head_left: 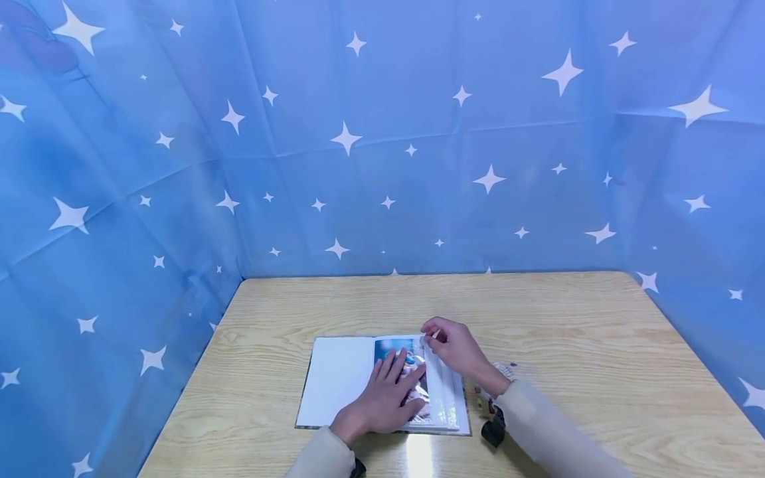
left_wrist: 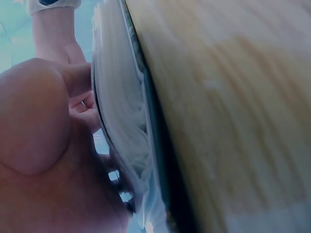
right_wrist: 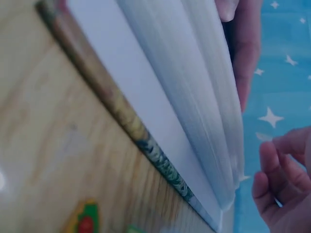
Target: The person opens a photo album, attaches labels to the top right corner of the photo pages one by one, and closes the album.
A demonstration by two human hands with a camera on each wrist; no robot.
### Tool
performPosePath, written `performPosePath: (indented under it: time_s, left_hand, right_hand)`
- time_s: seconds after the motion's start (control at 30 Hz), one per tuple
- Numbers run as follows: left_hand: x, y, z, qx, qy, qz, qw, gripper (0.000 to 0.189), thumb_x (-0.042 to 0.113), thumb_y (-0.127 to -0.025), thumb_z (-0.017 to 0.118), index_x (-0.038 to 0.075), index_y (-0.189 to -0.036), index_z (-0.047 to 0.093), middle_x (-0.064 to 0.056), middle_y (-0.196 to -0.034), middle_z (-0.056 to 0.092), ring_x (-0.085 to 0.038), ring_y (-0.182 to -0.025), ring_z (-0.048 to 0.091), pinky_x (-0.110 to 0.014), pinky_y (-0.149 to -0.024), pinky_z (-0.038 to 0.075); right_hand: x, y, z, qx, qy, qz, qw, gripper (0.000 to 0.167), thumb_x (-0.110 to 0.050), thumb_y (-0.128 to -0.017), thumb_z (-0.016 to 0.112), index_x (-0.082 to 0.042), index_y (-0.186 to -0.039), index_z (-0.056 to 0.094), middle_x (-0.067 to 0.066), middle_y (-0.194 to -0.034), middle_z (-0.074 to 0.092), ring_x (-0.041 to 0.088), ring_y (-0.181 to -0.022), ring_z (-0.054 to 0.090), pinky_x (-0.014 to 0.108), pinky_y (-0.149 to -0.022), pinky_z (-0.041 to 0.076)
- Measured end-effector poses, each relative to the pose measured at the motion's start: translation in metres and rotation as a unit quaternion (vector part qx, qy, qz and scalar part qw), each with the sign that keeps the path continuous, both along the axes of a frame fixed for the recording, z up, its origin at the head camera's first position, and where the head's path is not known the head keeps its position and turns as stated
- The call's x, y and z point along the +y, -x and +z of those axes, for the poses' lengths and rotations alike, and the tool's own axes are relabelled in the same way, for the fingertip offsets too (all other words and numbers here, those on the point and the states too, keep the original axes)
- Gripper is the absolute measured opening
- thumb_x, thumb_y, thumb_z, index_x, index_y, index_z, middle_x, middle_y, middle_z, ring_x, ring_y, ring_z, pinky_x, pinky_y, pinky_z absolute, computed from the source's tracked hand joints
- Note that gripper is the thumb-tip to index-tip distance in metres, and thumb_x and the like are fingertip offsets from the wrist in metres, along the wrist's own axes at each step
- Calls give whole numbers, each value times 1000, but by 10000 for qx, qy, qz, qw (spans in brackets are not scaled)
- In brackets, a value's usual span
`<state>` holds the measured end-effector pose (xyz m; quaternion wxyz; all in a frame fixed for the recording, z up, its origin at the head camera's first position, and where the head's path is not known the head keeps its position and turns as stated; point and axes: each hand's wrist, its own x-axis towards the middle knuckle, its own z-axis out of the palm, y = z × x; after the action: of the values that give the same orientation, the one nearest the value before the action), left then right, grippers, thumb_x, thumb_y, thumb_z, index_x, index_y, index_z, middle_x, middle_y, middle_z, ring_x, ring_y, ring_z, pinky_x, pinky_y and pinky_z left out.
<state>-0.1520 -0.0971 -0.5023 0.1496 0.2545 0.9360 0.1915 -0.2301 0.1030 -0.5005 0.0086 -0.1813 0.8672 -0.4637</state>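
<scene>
A photo album [head_left: 337, 378] lies spread on the wooden table, with a blank white inside cover on its left. On its right, a colourful photo [head_left: 387, 344] sits in a shiny clear sleeve page. My left hand [head_left: 382, 401] presses flat on that photo with fingers spread, covering much of it. At the upper right of the page, my right hand [head_left: 455, 348] has its fingers curled, and thumb and forefinger pinch a small translucent piece [right_wrist: 264, 137]; I cannot tell what it is. The thick stack of pages [left_wrist: 116, 87] shows edge-on in the left wrist view.
Small colourful pieces [head_left: 479, 401] lie right of the album, partly under the right forearm; a green, yellow and red one [right_wrist: 87, 221] shows in the right wrist view. A blue curtain with white stars [head_left: 418, 199] surrounds the wooden table [head_left: 597, 358].
</scene>
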Motion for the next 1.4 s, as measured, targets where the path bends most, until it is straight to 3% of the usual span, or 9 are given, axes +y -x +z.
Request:
performPosePath:
  time_s: [0.43, 0.87, 1.4]
  left_hand:
    - [2, -1, 2, 101, 126, -41, 9999, 60, 50, -103, 36, 26, -158, 27, -15, -166, 6, -37, -152, 1, -57, -122, 8]
    - [2, -1, 1, 67, 168, -26, 9998, 61, 50, -103, 34, 26, -158, 26, -15, -166, 6, -36, -152, -1, -57, -122, 8]
    - [0, -1, -1, 44, 201, -6, 9998, 60, 50, -104, 35, 28, -159, 24, -12, -167, 4, -34, -153, -2, -56, -122, 7]
  right_hand:
    - [-4, 11, -6, 529, -458, -6, 9976, 13, -1, -92, 65, -6, -104, 69, 1, -89, 68, 8, -73, 58, 22, -62, 50]
    - [-8, 10, -9, 968, -583, 48, 9936, 15, 3, -88, 68, -5, -101, 69, -1, -87, 68, 7, -72, 59, 23, -63, 51]
    - [-9, 6, -14, 753, -537, 429, 9948, 16, 2, -89, 67, -7, -102, 69, 0, -87, 70, 8, -77, 62, 23, -67, 53]
